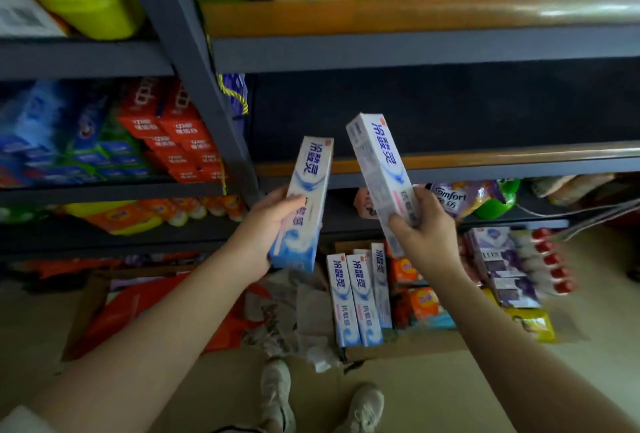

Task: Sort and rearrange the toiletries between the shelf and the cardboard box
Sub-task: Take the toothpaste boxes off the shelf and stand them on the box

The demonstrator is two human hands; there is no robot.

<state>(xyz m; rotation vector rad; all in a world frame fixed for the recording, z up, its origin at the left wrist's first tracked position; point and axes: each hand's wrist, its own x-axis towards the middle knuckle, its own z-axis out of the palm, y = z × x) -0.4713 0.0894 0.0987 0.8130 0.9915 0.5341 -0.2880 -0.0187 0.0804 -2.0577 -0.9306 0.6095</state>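
Both hands are gripping one toothpaste carton apiece: the left hand [273,221] is curling round the lower half of the left carton [304,197], and the right hand [420,224] is pinching the lower end of the right carton [377,169], which is tilting to the left. They are hovering apart, in front of the dark bay of the shelf [450,164], whose visible part is showing nothing on it.

Judging by that, the step in hand is stocking, moving cartons from the floor up to the shelf. The next move is probably calling for reaching forward over the orange-edged board, laying both cartons flat or on edge, side by side, and letting go without one knocking the other.

Going by size: the cardboard box [398,351] is sitting on the floor below the right hand, with three more matching cartons [358,297] standing upright in it, beside orange packets whose number I cannot tell. That is making five cartons in view, two held and three waiting. A second flattened box [83,314] with red bags is lying to the left. Two shoes [277,387] are showing at the bottom.
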